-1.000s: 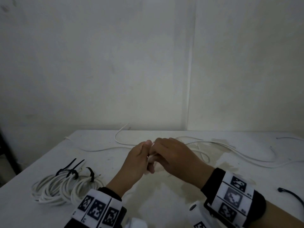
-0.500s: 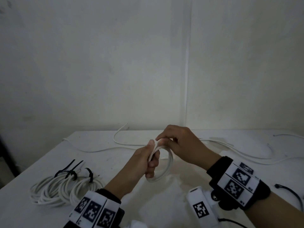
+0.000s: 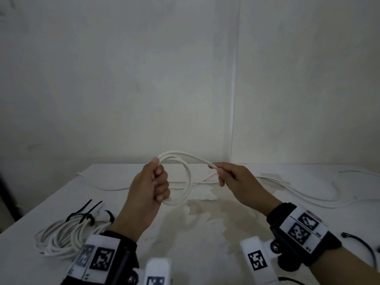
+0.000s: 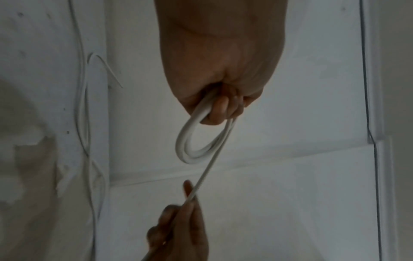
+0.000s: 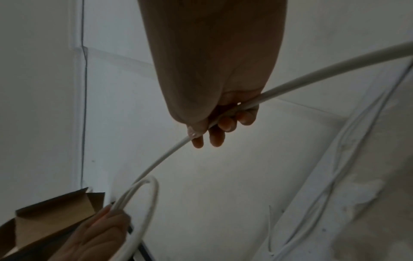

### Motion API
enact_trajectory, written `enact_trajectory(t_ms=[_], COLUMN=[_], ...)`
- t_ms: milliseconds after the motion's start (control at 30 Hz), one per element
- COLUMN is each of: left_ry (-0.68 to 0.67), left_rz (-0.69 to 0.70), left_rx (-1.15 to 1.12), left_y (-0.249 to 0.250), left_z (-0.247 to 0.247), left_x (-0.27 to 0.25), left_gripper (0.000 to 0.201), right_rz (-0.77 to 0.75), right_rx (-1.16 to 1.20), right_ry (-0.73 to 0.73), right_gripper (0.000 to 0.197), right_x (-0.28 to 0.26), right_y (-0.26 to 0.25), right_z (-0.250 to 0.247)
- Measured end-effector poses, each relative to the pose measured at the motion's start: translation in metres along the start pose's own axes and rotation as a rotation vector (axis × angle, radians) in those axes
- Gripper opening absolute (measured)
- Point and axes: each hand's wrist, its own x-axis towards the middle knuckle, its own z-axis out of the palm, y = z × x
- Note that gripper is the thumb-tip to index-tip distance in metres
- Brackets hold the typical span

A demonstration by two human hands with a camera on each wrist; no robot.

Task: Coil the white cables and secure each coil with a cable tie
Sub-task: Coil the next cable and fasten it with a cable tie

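My left hand (image 3: 153,182) grips a small coil of white cable (image 3: 186,182) held above the table, with two or three loops hanging from my fist (image 4: 220,106). The same coil (image 4: 190,146) shows in the left wrist view. From the coil a strand of cable (image 3: 193,157) runs right to my right hand (image 3: 228,173), which pinches it between thumb and fingers (image 5: 223,123). The rest of this cable (image 3: 298,194) trails over the table to the right. Finished coils (image 3: 61,237) bound with black cable ties (image 3: 86,214) lie at the front left.
A white table (image 3: 205,233) with worn patches stands in a wall corner. A loose black cable tie (image 3: 362,245) lies at the right edge. Another thin white cable (image 3: 107,187) runs along the table's back left. A brown cardboard box (image 5: 51,211) shows in the right wrist view.
My hands were together over the table. They have risen and moved apart: the left now holds a coil of loops, the right has slid out to the right along the cable.
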Motion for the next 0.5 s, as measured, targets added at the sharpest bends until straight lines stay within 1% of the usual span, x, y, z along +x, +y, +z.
enact_trajectory(t_ms=[100, 200, 300, 333, 367, 400, 433, 500], left_ry=[0.066, 0.122, 0.201, 0.227, 0.250, 0.265, 0.273, 0.272], left_rz=[0.051, 0.090, 0.153, 0.175, 0.194, 0.208, 0.217, 0.223], left_rx=[-0.074, -0.096, -0.124, -0.126, -0.121, -0.107, -0.085, -0.028], left_y=[0.007, 0.009, 0.014, 0.015, 0.016, 0.016, 0.014, 0.008], left_z=[-0.009, -0.013, -0.017, -0.020, -0.021, -0.022, -0.022, -0.018], left_x=[0.008, 0.013, 0.018, 0.020, 0.022, 0.023, 0.024, 0.023], left_gripper=[0.038, 0.038, 0.038, 0.038, 0.038, 0.038, 0.038, 0.038], right_rz=[0.017, -0.045, -0.085, -0.133, -0.234, -0.318, -0.400, -0.539], right_rx=[-0.087, -0.205, -0.425, -0.540, -0.652, -0.716, -0.758, -0.803], right_ry=[-0.007, -0.019, -0.150, -0.150, -0.122, -0.095, -0.052, 0.011], right_gripper=[0.027, 0.032, 0.042, 0.045, 0.049, 0.053, 0.053, 0.034], right_x=[-0.006, -0.009, -0.015, -0.018, -0.023, -0.028, -0.033, -0.039], right_y=[0.013, 0.021, 0.030, 0.033, 0.035, 0.037, 0.037, 0.030], right_z=[0.004, 0.014, 0.022, 0.025, 0.030, 0.035, 0.040, 0.049])
